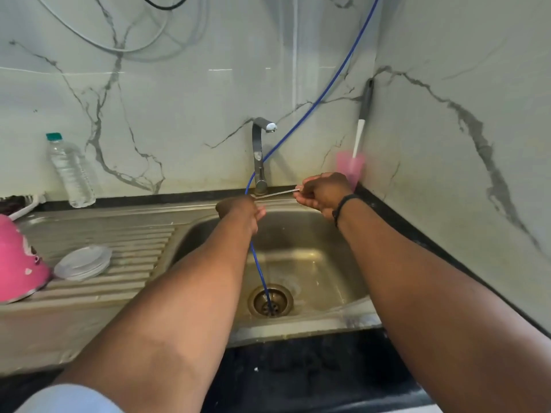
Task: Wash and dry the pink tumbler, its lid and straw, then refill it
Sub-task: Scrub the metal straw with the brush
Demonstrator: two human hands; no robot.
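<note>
Steel sink [313, 234] fills the middle, its ribbed drainboard running off to 9 o'clock. The pink tumbler [18, 263] lies tipped over on that drainboard at the far 9 o'clock edge, with the clear lid [83, 262] just beside it. Water bottle [71, 171] stands on the counter [298, 377] at 10 o'clock. Tap [261, 156] is at 12, and a blue hose [262, 275] drops past it into the drain. Pink cup [351, 169] with a brush in it sits in the 1 o'clock corner. Both hands are over the basin: left hand [238, 211] has its fingers curled around one end of the straw [277, 194], right hand [325, 192] pinches the other end.
</note>
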